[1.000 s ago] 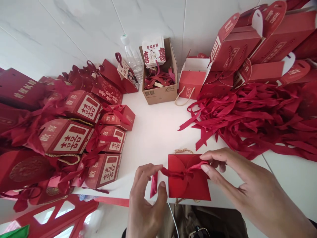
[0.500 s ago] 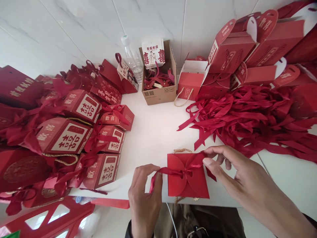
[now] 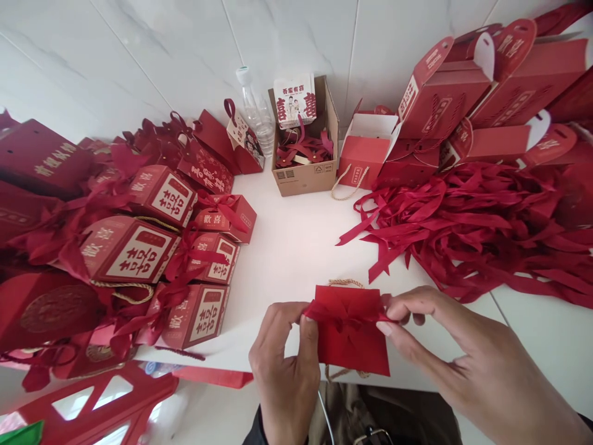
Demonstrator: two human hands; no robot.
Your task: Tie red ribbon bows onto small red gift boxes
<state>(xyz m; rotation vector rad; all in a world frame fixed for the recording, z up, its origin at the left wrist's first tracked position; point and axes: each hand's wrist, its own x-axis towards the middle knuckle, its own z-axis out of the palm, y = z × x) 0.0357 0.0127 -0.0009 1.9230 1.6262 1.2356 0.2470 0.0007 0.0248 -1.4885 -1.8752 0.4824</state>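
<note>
A small red gift box (image 3: 365, 356) with twisted gold cord handles lies near the table's front edge. A red ribbon (image 3: 348, 321) is tied across its top, with the knot at the middle, slightly blurred. My left hand (image 3: 288, 364) pinches the ribbon at the box's left side between thumb and forefinger. At the right side, the thumb and forefinger of my right hand (image 3: 447, 337) are closed on the ribbon's other part. The ribbon runs between both hands over the box.
Finished-looking red boxes with bows (image 3: 143, 256) are stacked at left. A heap of loose red ribbons (image 3: 467, 228) spreads at right, below more red boxes (image 3: 445, 93). Along the wall stand a cardboard box (image 3: 306, 180) and a clear plastic bottle (image 3: 257, 114).
Both hands have shifted their hold on the ribbon; the left moved closer to the box, and the hanging ribbon ends no longer show beside the box. The view has shifted slightly.
</note>
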